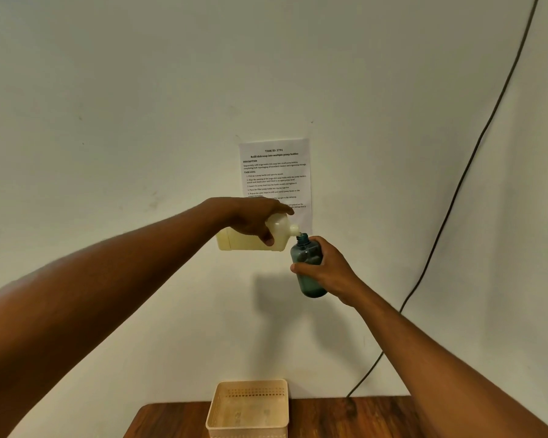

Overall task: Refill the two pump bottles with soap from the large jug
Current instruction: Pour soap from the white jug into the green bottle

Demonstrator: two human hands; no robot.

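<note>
My left hand [250, 221] grips a pale, cream-coloured soap jug [242, 240], held on its side high above the table. Its white spout [294, 229] points right and meets the open mouth of a dark teal pump bottle [307, 267]. My right hand [325, 268] is wrapped around that bottle's body and holds it nearly upright, tilted a little to the left. The bottle has no pump head on it. A second pump bottle is not in view.
A beige perforated plastic basket [217, 409] stands on the wooden table [345, 418] at the bottom, against the wall. A printed task sheet [276, 172] is stuck on the wall behind my hands. A black cable [456, 197] runs down the wall on the right.
</note>
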